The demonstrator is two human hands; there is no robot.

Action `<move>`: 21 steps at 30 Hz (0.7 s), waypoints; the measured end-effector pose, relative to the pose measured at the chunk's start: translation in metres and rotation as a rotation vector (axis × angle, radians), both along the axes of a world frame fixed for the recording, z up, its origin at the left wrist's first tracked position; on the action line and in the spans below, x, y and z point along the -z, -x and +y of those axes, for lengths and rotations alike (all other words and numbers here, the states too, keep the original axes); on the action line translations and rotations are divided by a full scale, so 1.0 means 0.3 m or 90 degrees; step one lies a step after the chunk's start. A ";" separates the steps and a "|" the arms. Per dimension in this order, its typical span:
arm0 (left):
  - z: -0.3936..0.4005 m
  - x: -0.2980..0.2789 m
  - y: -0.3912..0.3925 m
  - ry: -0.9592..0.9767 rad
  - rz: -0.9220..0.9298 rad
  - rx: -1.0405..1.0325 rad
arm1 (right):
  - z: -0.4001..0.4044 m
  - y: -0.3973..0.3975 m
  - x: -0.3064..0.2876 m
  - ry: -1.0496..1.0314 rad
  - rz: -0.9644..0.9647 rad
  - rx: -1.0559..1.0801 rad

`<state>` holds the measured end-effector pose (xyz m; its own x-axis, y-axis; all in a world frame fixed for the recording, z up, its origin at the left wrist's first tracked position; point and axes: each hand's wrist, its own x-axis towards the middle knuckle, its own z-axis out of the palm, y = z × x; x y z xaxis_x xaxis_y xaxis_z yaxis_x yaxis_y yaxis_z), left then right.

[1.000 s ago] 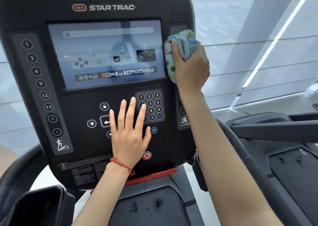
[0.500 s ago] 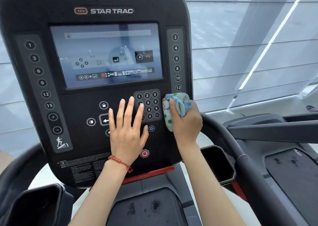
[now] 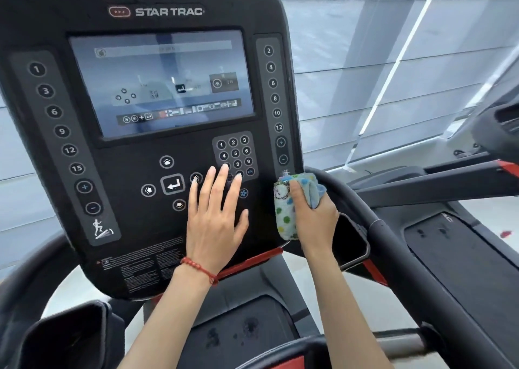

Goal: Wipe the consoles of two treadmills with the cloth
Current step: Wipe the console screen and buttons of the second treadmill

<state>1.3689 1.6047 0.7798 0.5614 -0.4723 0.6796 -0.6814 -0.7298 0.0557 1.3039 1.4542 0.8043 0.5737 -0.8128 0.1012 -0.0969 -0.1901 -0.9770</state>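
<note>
A black treadmill console (image 3: 132,228) with a lit screen (image 3: 163,84) fills the left and middle of the view. My left hand (image 3: 214,217) lies flat on its lower panel, fingers straight, fingertips at the number keypad (image 3: 234,150). My right hand (image 3: 314,217) grips a bunched blue and white dotted cloth (image 3: 285,214) and presses it against the console's lower right edge, just below the right strip of numbered buttons (image 3: 273,98).
A curved black handrail (image 3: 373,222) runs behind my right hand. A second treadmill (image 3: 455,236) stands to the right. Cup holders sit at lower left (image 3: 70,337) and behind my right wrist (image 3: 351,242). Grey window blinds (image 3: 365,59) lie beyond.
My right hand has slid the cloth down the console's right edge, from beside the screen to the lower right corner. My left hand has stayed flat on the panel.
</note>
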 end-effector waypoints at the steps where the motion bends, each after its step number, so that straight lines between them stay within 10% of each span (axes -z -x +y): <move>1: 0.000 0.001 0.009 0.000 0.007 0.020 | 0.007 0.023 0.005 -0.011 0.002 0.019; 21: -0.312 0.062 0.493 -0.046 0.050 0.501 | -0.007 0.817 0.041 -0.014 -0.002 0.465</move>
